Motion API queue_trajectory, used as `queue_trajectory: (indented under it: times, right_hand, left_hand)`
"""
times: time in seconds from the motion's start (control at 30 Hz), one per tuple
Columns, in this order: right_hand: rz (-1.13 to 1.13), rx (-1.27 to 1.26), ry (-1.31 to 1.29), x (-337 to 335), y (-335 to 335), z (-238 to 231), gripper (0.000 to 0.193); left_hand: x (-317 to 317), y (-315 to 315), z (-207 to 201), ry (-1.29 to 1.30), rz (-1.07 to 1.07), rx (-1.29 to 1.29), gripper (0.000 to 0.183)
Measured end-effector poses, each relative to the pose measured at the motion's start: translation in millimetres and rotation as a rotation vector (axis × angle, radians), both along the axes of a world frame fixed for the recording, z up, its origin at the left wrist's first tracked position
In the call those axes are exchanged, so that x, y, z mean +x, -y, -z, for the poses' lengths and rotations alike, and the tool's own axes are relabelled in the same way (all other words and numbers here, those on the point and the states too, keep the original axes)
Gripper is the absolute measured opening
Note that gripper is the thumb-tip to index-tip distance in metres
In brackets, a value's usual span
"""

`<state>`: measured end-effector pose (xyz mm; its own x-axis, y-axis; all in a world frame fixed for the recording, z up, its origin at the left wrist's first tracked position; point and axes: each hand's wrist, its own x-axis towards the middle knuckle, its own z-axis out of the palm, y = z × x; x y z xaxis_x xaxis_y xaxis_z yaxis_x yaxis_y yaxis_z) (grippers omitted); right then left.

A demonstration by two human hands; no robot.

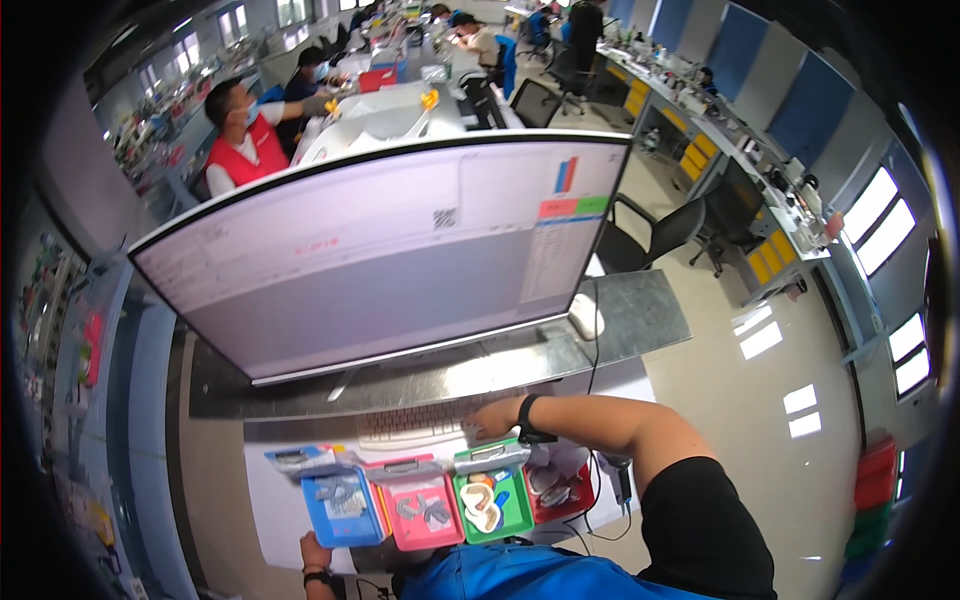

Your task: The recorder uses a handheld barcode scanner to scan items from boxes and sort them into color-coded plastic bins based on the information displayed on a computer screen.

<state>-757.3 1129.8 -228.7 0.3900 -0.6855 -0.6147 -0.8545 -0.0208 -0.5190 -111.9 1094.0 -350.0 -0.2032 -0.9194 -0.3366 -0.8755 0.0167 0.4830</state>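
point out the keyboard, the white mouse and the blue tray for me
Keyboard [413,425]: head view, on its keys, about mid-length
White mouse [587,317]: head view, on its upper shell
Blue tray [348,530]: head view, on its bare near end

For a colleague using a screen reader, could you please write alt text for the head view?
A person's right hand is at a keyboard below a large monitor. The left hand is beside a blue tray, leftmost of four; a green tray holds pale dental casts.
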Motion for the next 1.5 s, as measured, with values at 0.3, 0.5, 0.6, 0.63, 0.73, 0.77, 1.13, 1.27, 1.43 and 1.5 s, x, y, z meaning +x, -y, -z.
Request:
queue_trajectory:
  times: [0.3, 0.5, 0.6, 0.63, 0.73, 0.77, 1.13, 1.27, 1.43, 1.5]
  right_hand:
    - [0.053, -0.067, -0.021, 0.4, -7.3, -23.9, 0.054]
    - [0.219, -0.267, 0.092, -8.7, -32.7, -69.1, 0.048]
    - [0.355, -0.434, 0.231, -10.7, -62.2, -85.0, 0.048]
    - [0.357, -0.434, 0.232, -8.1, -73.6, -89.5, 0.048]
    - [0.548, -0.658, 0.204, 9.9, -108.6, -99.2, 0.039]
    - [0.553, -0.664, 0.209, 16.1, -118.6, -101.5, 0.039]
    - [0.588, -0.880, -0.168, 58.5, -161.0, -98.8, 0.030]
    - [0.577, -0.888, -0.207, 62.1, -159.5, -97.3, 0.026]
    - [0.599, -0.930, -0.238, 68.9, -160.8, -99.3, 0.025]
    - [0.608, -0.954, -0.233, 68.7, -160.1, -99.8, 0.025]
  left_hand:
    - [0.3, 0.7, -4.0, 0.065, -0.117, 0.091, 0.045]
    - [-4.2, 2.4, -8.2, -0.006, -0.142, 0.134, 0.049]
    - [-4.7, 4.3, -8.4, -0.036, -0.133, 0.129, 0.051]
    - [-4.7, 4.9, -8.2, 0.043, -0.156, 0.187, 0.051]
    - [-4.5, 7.1, -7.0, 0.007, -0.166, 0.214, 0.054]
    - [-4.2, 7.9, -6.8, -0.048, -0.131, 0.152, 0.054]
    - [-6.1, 13.0, -15.1, 0.172, -0.039, 0.248, 0.052]
    - [-7.5, 12.8, -17.5, 0.145, 0.019, 0.191, 0.050]
    - [-6.6, 11.2, -13.7, 0.039, -0.131, 0.295, 0.045]
    - [-5.7, 10.8, -13.2, -0.014, -0.065, 0.240, 0.046]
